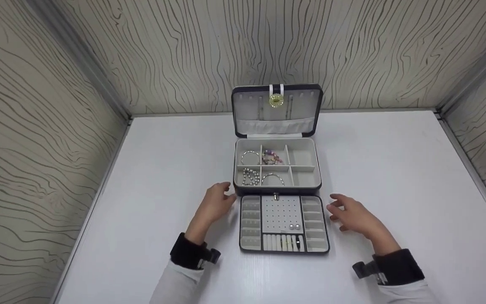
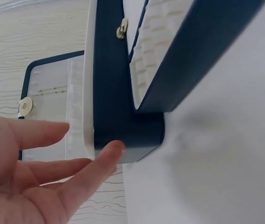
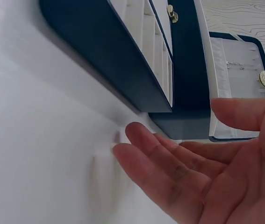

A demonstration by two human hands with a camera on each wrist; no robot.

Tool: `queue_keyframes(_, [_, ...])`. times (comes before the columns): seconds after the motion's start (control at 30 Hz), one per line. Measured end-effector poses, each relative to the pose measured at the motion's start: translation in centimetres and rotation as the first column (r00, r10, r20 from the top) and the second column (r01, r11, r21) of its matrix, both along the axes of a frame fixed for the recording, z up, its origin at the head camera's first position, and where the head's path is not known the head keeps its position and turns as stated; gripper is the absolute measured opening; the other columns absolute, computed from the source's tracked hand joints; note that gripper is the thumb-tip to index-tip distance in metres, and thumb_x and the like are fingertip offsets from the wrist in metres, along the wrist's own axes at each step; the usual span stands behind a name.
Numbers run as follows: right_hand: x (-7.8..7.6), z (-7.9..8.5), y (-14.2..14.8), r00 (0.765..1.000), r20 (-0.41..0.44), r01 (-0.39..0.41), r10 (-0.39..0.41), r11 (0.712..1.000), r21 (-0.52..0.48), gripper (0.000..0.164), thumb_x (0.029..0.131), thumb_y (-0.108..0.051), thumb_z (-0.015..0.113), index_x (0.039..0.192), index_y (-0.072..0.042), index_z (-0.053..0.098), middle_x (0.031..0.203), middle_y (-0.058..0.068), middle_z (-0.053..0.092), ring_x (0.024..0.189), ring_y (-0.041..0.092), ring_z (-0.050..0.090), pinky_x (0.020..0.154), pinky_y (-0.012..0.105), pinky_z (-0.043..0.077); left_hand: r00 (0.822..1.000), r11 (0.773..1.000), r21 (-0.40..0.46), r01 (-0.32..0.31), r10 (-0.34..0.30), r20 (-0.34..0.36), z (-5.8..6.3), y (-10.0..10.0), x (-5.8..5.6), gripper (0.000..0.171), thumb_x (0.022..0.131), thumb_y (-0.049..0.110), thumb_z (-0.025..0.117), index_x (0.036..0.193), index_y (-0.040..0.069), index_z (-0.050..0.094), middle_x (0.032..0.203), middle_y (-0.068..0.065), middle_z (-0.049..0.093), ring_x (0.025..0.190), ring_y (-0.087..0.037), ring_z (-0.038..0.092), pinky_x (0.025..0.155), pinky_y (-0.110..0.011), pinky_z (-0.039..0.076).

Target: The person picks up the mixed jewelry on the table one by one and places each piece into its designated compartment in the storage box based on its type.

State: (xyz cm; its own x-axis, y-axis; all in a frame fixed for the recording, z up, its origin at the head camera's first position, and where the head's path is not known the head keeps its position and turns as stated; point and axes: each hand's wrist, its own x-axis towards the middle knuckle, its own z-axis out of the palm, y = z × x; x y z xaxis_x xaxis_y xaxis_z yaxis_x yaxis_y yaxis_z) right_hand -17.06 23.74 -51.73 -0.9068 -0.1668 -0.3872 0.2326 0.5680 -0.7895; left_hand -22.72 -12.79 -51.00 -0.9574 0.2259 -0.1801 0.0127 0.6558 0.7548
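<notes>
A dark blue jewelry box (image 1: 276, 191) stands with its lid (image 1: 245, 110) raised. Its pale compartments hold a bracelet (image 1: 250, 152), colored beads (image 1: 271, 157), a string of silvery beads (image 1: 250, 176) and another bracelet (image 1: 273, 175). In front lies a matching tray (image 1: 282, 211) with two pearl earrings (image 1: 294, 226) and several rings (image 1: 290, 242). My left hand (image 1: 217, 202) is beside the box's front left corner, fingers loosely bent; whether a fingertip touches it, I cannot tell. My right hand (image 1: 350, 214) hovers right of the tray, relaxed and holding nothing.
A white table (image 1: 163, 169) carries everything. Wood-grain panels (image 1: 184, 55) close it in at the back and both sides. Necklaces (image 1: 289, 107) hang inside the lid, and a round gold clasp (image 1: 276, 100) hangs from its top edge.
</notes>
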Motion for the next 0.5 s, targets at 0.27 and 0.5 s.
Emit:
queue_keyframes(0.27, [0.7,-0.8,-1.1,1.000,0.003,-0.020,0.020,1.000,0.014,0.049,0.100,-0.011,0.052,0.139,0.016,0.038,0.118,0.030,0.057,0.087,0.029,0.066,0.062,0.040,0.058,0.984,0.994,0.008,0.108,-0.108,0.138,-1.7,0.5,2.4,0.037,0.094,0.012,0.060,0.120,-0.015,0.057,0.100,-0.023,0.067,0.082,-0.030,0.068,0.073,-0.039,0.056])
queue_keyframes(0.5, [0.6,-1.0,-1.9,1.000,0.008,-0.014,0.014,0.999,0.040,0.052,0.099,-0.010,0.054,0.139,0.016,0.035,0.117,0.027,0.057,0.084,0.026,0.066,0.063,0.038,0.058,0.970,0.993,0.031,0.114,-0.118,0.211,-2.2,1.1,2.7,0.022,0.095,0.007,0.058,0.109,-0.010,0.063,0.081,-0.011,0.066,0.069,-0.025,0.067,0.058,-0.033,0.055])
